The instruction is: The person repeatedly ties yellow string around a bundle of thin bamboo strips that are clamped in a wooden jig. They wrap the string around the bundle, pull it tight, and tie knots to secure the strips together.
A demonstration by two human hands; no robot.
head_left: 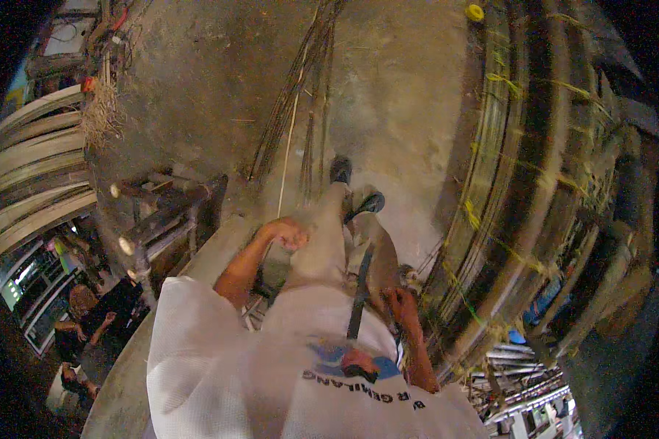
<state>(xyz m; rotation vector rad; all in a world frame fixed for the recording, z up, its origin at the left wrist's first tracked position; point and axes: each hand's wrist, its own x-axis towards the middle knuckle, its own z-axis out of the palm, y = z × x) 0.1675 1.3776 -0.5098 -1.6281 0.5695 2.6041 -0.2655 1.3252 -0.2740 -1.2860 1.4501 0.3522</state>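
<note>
My left hand (289, 233) is beside my left thigh, its fingers loosely curled with nothing visible in them. The lower end of a pale thin rod (291, 132) shows just beyond this hand; it appears to lie on the floor rather than in my grip. Against my right thigh hangs my right hand (401, 304), dim and blurred, so its fingers cannot be made out. A dark strap (359, 296) runs down the front of my white shirt (271, 373). Beyond my hands, my legs and dark footwear (341, 170) show on the concrete floor (395, 88).
Dark thin rods (289, 102) stretch across the floor ahead. Long bundles (520, 161) bound with yellow ties line the right side. At left are a rough wooden trestle (172, 219) and stacked pale lengths (40, 161). Several people (88, 329) sit at lower left.
</note>
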